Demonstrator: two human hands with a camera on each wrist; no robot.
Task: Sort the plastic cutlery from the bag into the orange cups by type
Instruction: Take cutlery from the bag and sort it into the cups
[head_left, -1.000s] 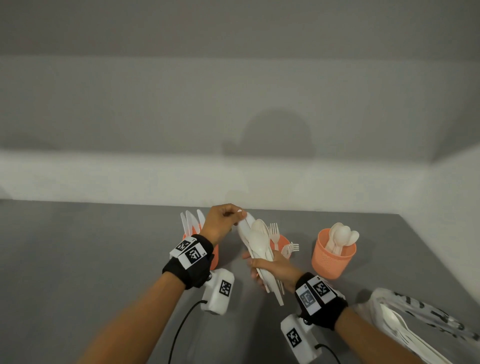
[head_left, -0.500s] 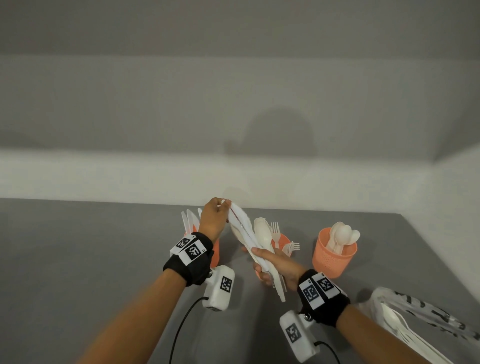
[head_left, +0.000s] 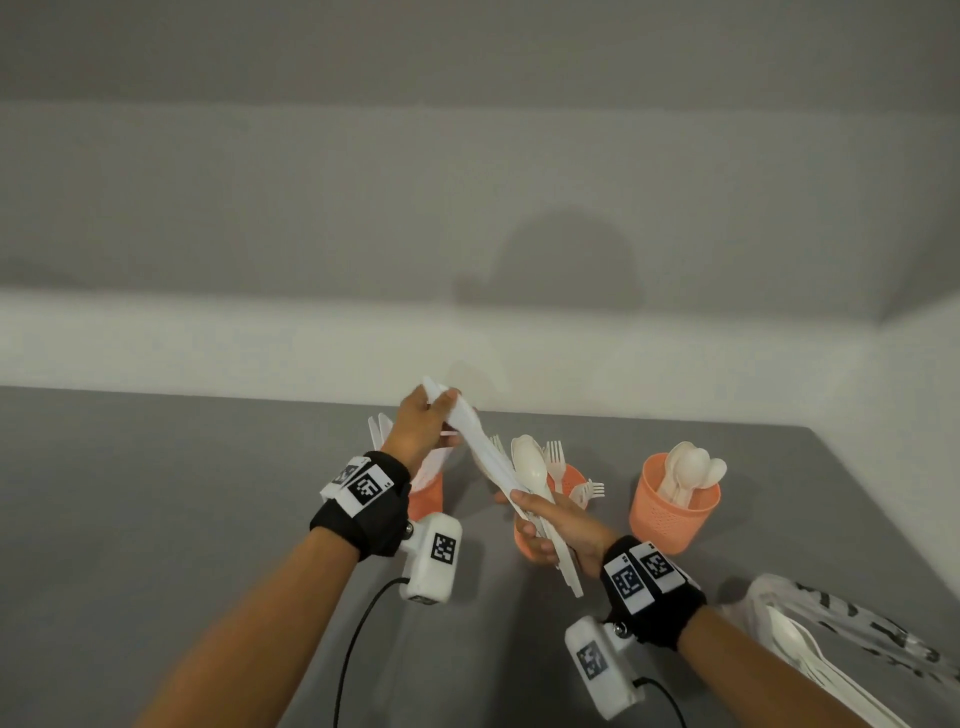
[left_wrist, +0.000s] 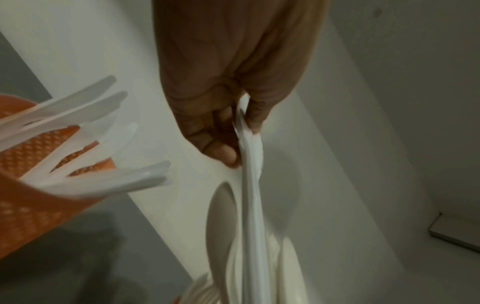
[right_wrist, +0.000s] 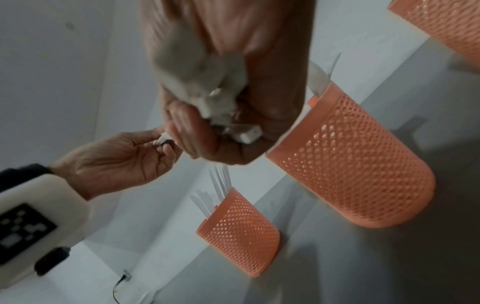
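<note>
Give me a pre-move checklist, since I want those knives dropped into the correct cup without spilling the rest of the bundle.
1. Left hand pinches white plastic knives at their upper end: ok.
2. Knives clear of the mixed white cutlery bundle: not ok, their lower ends remain in it.
3. Right hand grips the bundle firmly: ok.
4. Orange mesh cup holding knives upright with room: ok.
5. Exact number of knives pinched: cannot tell.
6. Fork cup close beside the right hand, bump risk: not ok.

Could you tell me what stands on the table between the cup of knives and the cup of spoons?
In the head view, the fork cup stands between the knife cup and the spoon cup.
</note>
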